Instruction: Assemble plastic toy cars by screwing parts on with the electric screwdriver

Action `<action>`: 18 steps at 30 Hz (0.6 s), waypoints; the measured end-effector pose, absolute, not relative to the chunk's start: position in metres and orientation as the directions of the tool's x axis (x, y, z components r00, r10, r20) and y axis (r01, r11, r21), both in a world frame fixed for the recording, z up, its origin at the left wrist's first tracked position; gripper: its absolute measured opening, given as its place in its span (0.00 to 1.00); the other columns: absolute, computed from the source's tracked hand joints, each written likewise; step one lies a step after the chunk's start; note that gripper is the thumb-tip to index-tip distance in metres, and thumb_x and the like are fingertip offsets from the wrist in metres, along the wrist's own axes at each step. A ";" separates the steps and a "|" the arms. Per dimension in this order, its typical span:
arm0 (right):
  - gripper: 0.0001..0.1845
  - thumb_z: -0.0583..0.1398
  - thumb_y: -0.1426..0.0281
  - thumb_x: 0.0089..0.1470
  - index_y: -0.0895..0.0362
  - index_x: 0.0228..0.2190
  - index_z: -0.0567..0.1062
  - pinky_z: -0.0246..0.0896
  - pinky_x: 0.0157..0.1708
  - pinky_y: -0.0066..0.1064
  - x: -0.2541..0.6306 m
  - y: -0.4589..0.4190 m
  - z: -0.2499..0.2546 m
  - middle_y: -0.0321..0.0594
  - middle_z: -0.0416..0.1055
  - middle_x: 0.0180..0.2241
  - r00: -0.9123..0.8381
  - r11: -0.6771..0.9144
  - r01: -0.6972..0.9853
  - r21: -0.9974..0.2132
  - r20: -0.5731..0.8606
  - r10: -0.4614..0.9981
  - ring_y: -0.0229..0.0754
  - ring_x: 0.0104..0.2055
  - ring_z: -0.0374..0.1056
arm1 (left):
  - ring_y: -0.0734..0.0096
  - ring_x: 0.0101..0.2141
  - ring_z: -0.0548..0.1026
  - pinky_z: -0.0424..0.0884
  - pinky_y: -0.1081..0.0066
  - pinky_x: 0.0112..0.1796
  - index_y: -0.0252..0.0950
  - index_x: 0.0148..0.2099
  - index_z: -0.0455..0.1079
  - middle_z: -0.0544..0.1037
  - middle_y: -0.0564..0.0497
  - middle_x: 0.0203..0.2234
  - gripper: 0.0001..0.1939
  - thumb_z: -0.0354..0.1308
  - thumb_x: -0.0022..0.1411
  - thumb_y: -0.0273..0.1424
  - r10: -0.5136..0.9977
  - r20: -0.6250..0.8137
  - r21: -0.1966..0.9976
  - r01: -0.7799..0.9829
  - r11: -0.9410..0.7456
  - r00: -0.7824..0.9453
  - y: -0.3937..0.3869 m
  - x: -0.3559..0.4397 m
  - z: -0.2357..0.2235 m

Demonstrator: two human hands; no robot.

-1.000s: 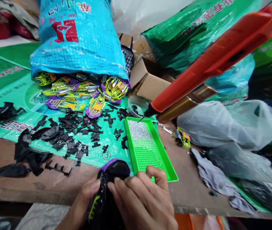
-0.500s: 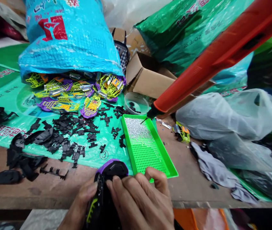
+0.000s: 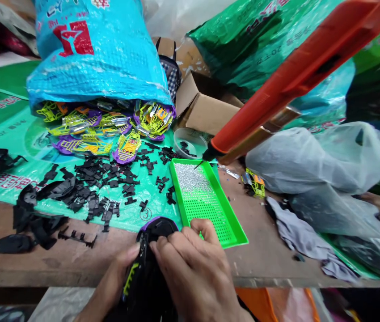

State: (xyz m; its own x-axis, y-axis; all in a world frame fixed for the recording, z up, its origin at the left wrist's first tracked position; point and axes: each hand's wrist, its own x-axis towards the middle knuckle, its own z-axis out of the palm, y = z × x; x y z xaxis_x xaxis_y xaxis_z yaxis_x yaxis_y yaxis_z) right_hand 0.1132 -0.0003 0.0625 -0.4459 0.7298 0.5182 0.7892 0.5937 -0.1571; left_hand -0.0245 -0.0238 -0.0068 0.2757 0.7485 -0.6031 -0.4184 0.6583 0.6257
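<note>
A black toy car point(image 3: 149, 279) with a purple rim and a yellow-green side strip is held over the table's front edge. My left hand point(image 3: 114, 275) grips its left side, thumb along the edge. The bent fingers of my right hand point(image 3: 193, 261) press on its upper right part and cover much of it. Just beyond stands a green perforated tray point(image 3: 221, 210) with small silvery screws point(image 3: 192, 178) heaped at its far end. A red electric screwdriver point(image 3: 277, 89) slants in from the upper right, its thin bit over the screws, with neither hand on it.
Small black plastic parts point(image 3: 86, 179) lie scattered on a green sheet. Yellow and purple toy car pieces point(image 3: 96, 129) spill from a blue sack point(image 3: 99, 62). A cardboard box point(image 3: 206, 105), a clear tub point(image 3: 190, 144), plastic bags point(image 3: 320, 156) and a grey cloth point(image 3: 304, 232) surround the tray.
Both hands and the toy car have shifted slightly upward, and the car's purple rim shows less. Part of another person's arm has appeared at the right edge.
</note>
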 end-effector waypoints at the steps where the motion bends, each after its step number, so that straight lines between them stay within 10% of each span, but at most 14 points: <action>1: 0.25 0.44 0.69 0.68 0.56 0.21 0.67 0.44 0.34 0.33 0.114 0.000 0.062 0.30 0.62 0.18 -0.464 0.596 0.787 -0.157 0.486 0.741 0.35 0.23 0.52 | 0.69 0.27 0.65 0.65 0.74 0.29 0.36 0.23 0.70 0.68 0.53 0.20 0.16 0.60 0.55 0.42 0.748 -0.594 0.624 -0.418 0.660 0.295 -0.022 -0.024 -0.005; 11: 0.24 0.43 0.71 0.67 0.59 0.27 0.73 0.45 0.36 0.34 0.114 -0.007 0.058 0.35 0.69 0.22 -0.472 0.561 0.819 -0.117 0.417 0.777 0.38 0.25 0.58 | 0.58 0.39 0.72 0.66 0.67 0.45 0.36 0.31 0.77 0.78 0.50 0.28 0.14 0.58 0.57 0.41 0.830 -0.481 0.778 -0.300 0.553 0.283 -0.015 -0.032 -0.027; 18: 0.25 0.41 0.68 0.68 0.59 0.31 0.75 0.46 0.36 0.34 0.116 -0.007 0.058 0.35 0.72 0.24 -0.448 0.530 0.842 -0.102 0.418 0.791 0.38 0.26 0.61 | 0.64 0.31 0.71 0.67 0.70 0.33 0.36 0.30 0.75 0.75 0.51 0.22 0.18 0.57 0.58 0.45 0.744 -0.503 0.565 -0.485 0.668 0.439 -0.011 -0.025 -0.024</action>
